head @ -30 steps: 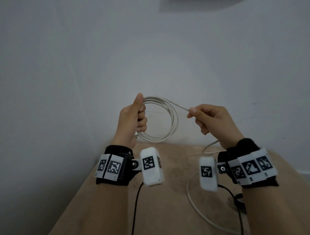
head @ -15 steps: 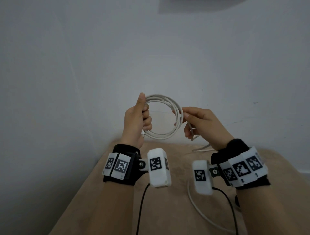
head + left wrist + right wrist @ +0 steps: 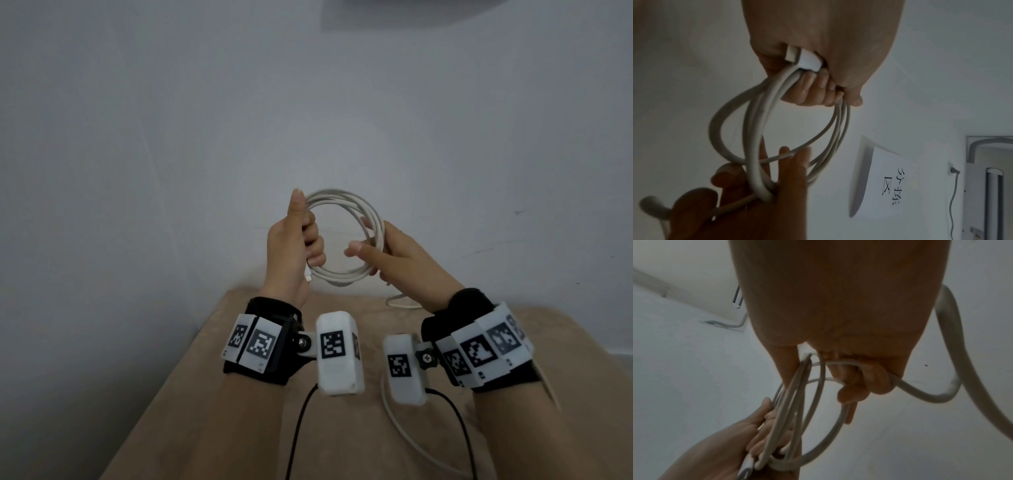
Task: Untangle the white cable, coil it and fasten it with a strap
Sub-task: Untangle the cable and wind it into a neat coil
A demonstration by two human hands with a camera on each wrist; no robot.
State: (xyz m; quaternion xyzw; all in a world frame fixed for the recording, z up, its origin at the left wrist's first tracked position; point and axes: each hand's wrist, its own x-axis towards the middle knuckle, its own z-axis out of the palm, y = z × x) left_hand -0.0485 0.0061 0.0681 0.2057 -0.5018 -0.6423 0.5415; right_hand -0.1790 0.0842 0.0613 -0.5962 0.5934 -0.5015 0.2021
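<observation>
The white cable [image 3: 339,281] is wound into a round coil held up in front of the wall. My left hand [image 3: 310,240] grips the coil's left side, thumb pointing up. In the left wrist view its fingers [image 3: 813,91] curl round several strands, and the white plug [image 3: 807,60] sticks out of the fist. My right hand [image 3: 373,250] holds the coil's right side. In the right wrist view its fingers [image 3: 865,381] curl round one strand. From there the loose tail [image 3: 920,394] hangs down to the table [image 3: 239,411].
The tan table has its left edge close to the white wall. Black camera leads [image 3: 298,428] run from both wrists across the table. The cable's tail [image 3: 388,301] lies on the table under my right hand. A paper sign [image 3: 885,183] hangs on the wall.
My right hand has moved left from a stretched strand to the coil and laid another loop against it. The left hand has kept its grip.
</observation>
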